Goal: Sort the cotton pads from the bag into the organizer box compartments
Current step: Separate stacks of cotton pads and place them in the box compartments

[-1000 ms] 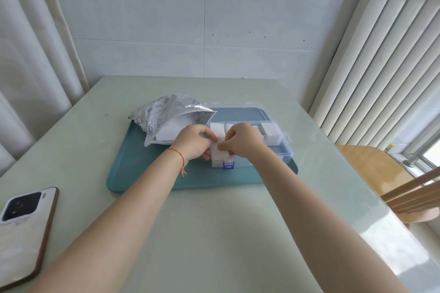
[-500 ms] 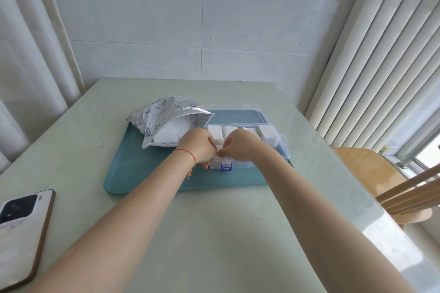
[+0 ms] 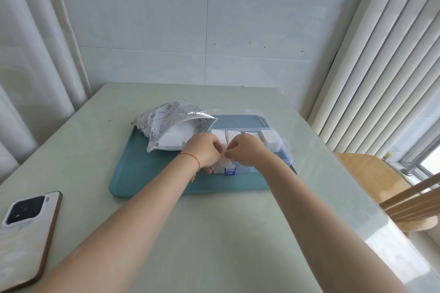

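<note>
A clear organizer box [image 3: 284, 150] with a blue latch sits on a teal tray [image 3: 142, 173], its lid open toward the back. White cotton pads [image 3: 269, 139] fill the back-row compartments. A silver printed bag [image 3: 171, 119] lies open at the box's left, with more white pads inside. My left hand [image 3: 204, 150] and my right hand [image 3: 247, 150] meet over the front-left compartment, fingers pinched on a stack of cotton pads [image 3: 222, 164] that sits in it. The hands hide most of that stack.
A phone [image 3: 26, 231] lies face down at the table's near left edge. A wooden chair [image 3: 381, 185] stands to the right of the table. Curtains hang on the left, vertical blinds on the right, and a tiled wall is behind.
Both hands stay together over the front-left compartment and have pressed a little lower onto the pad stack. The bag, box and tray have not shifted.
</note>
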Available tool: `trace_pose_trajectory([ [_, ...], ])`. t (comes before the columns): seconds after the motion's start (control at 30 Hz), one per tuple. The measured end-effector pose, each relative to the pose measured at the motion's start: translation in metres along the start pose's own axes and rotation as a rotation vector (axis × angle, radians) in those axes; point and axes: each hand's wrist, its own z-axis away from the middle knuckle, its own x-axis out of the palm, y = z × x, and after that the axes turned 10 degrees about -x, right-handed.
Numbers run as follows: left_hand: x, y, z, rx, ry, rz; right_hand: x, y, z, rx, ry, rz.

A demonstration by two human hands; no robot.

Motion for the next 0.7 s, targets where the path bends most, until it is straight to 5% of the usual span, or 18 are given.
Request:
trace_pose_trajectory([
  [0.27, -0.007, 0.0, 0.005, 0.035, 0.058, -0.011, -0.006, -0.001, 0.003, 0.035, 0.072, 0.059],
  [0.4, -0.025, -0.011, 0.005, 0.227, 0.501, 0.066, -0.011, -0.026, -0.001, -0.072, 0.248, -0.031],
  [0.5, -0.049, -0.03, 0.005, 0.211, 0.751, 0.075, -0.003, -0.051, -0.01, -0.151, 0.235, -0.094],
  [0.7, -0.082, -0.076, -0.015, 0.021, 0.481, -0.079, 0.024, -0.081, -0.04, -0.108, 0.179, -0.104],
])
